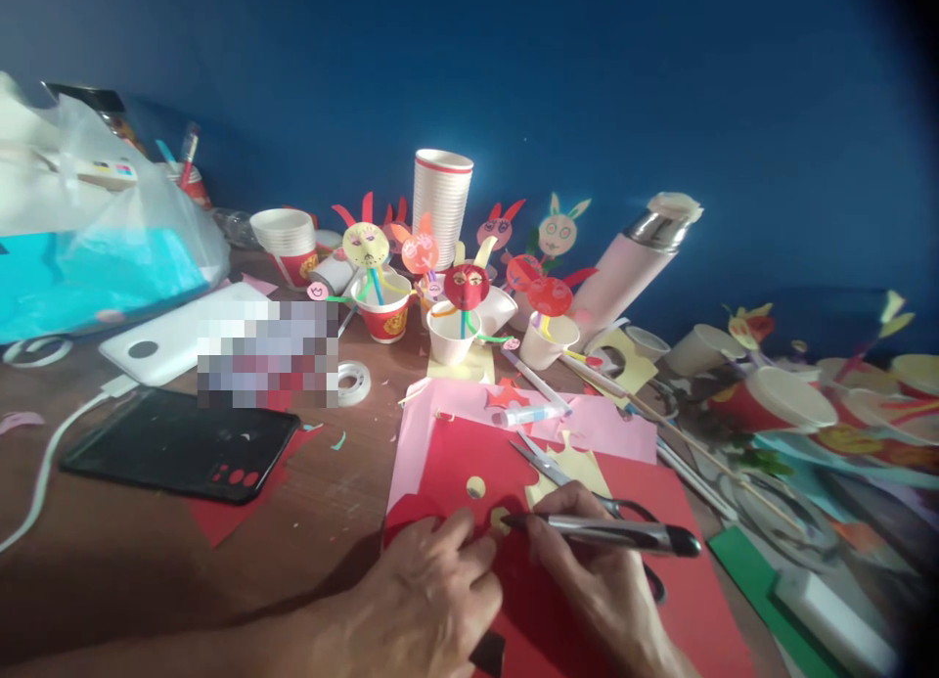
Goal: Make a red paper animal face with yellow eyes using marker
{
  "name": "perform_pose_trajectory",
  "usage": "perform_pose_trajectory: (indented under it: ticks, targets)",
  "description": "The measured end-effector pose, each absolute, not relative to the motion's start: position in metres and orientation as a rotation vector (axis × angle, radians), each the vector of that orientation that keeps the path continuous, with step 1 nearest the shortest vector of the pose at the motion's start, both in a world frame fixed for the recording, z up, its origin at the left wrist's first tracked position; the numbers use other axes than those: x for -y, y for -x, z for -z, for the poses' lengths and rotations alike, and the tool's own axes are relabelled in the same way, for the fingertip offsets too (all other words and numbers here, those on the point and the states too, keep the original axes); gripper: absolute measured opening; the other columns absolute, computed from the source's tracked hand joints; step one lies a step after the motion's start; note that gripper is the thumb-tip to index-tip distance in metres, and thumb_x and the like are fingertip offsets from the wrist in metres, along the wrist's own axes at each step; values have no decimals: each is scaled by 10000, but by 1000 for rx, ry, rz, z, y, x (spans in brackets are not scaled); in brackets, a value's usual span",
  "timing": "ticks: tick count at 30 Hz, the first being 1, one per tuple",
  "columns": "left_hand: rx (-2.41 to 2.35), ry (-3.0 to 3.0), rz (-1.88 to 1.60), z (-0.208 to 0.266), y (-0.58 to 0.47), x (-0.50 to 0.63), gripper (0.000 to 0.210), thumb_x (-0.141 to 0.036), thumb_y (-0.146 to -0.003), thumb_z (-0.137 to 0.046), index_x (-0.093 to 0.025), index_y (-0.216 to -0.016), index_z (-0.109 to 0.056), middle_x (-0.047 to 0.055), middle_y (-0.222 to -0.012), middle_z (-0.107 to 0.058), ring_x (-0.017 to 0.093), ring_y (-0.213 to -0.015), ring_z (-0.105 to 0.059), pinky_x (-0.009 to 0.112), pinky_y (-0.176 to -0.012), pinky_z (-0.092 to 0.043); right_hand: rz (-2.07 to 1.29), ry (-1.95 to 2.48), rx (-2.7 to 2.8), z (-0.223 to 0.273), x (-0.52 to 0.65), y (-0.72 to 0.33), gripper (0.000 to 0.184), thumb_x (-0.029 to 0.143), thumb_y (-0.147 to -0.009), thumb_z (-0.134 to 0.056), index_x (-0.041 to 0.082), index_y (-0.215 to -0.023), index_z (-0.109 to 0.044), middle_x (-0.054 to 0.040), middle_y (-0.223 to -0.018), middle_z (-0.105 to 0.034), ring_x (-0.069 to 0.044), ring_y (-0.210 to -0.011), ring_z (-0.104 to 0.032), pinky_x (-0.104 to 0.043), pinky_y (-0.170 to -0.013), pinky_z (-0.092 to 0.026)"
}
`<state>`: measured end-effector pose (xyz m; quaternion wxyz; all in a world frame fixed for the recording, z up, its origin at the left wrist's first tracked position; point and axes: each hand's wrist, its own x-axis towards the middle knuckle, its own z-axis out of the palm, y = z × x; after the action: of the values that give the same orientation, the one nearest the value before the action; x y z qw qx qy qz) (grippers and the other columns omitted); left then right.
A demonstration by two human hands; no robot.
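My right hand [594, 561] is closed around a black and silver pen [623, 534], its tip touching a small pale-yellow paper piece [500, 518]. At that piece's left edge, my left hand [432, 585] presses down with curled fingers. Both hands rest over a sheet of red paper [469, 453], where another small yellow round [476, 486] lies further up. Partly under my right hand lie scissors [547, 463] with dark handles and a pale-yellow paper scrap [576, 468] with a scalloped edge.
Behind the sheets stand paper cups with paper faces, including a red face [467, 287] and a yellow face [366, 246]. A pink thermos [623, 277] leans at right. To the left are a black phone case [176, 443], a white device [183, 331] and a tape roll [353, 384].
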<state>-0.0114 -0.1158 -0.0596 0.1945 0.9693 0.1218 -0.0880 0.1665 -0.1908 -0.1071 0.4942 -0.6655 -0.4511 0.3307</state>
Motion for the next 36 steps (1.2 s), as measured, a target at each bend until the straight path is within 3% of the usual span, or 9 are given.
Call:
perform_pose_trajectory:
  ticks: [5, 9, 16, 20, 24, 28, 32, 36]
  targets:
    - [-349, -2776, 136, 68, 14, 117, 250, -343, -800, -683, -135, -934, -646, 99, -1121, -641, 281, -952, -548, 394, -737, -531, -415, 1646, 1296, 106, 192, -164, 149, 383, -866, -587, 234, -875, -599, 20, -650, -674, -129, -517, -618, -201, -503, -479]
    - [-332, -2787, 118, 77, 13, 117, 253, -376, -794, -686, -152, -908, -651, 96, -1066, -646, 270, -912, -545, 356, -648, -498, -363, 1703, 1407, 101, 192, -163, 125, 366, -888, -540, 262, -941, -585, 30, -702, -715, -130, -538, -658, -196, -531, -507]
    - [-371, -2701, 32, 67, 21, 108, 246, -308, -798, -678, -155, -983, -623, 73, -1177, -618, 272, -971, -540, 387, -744, -500, -220, 1737, 1661, 101, 190, -167, 258, 475, -940, -463, 256, -910, -596, 6, -680, -707, -149, -508, -669, -224, -504, -503]
    - [-374, -2681, -80, 63, 21, 103, 216, -275, -810, -651, -164, -992, -622, 53, -1197, -617, 255, -945, -548, 390, -767, -493, -217, 1735, 1664, 101, 190, -167, 250, 466, -946, -458, 254, -922, -589, 28, -628, -688, -141, -476, -654, -222, -498, -496]
    - [-345, -2718, -10, 64, 20, 102, 173, -280, -802, -658, -164, -926, -623, 40, -1084, -642, 249, -899, -546, 378, -710, -489, -244, 1692, 1649, 100, 189, -166, 184, 404, -938, -478, 249, -940, -577, 51, -583, -653, -126, -440, -615, -210, -479, -481]
    - [-347, -2730, 6, 66, 20, 104, 176, -295, -808, -674, -173, -916, -608, 27, -1140, -625, 250, -921, -546, 384, -707, -487, -324, 1689, 1606, 99, 188, -166, 112, 350, -919, -504, 249, -944, -546, 70, -557, -624, -120, -408, -581, -209, -434, -443]
    - [-347, -2739, -46, 64, 20, 104, 144, -296, -820, -667, -173, -854, -600, 33, -1104, -635, 245, -912, -549, 374, -698, -481, -318, 1682, 1589, 100, 188, -165, 146, 383, -927, -498, 247, -949, -546, 53, -580, -646, -129, -422, -602, -220, -451, -460]
    - [-333, -2737, -28, 60, 20, 102, 200, -272, -835, -640, -154, -994, -609, 68, -1137, -618, 249, -936, -548, 374, -724, -482, -316, 1701, 1586, 103, 188, -166, 221, 444, -946, -457, 247, -954, -558, 30, -605, -679, -148, -453, -648, -229, -468, -503]
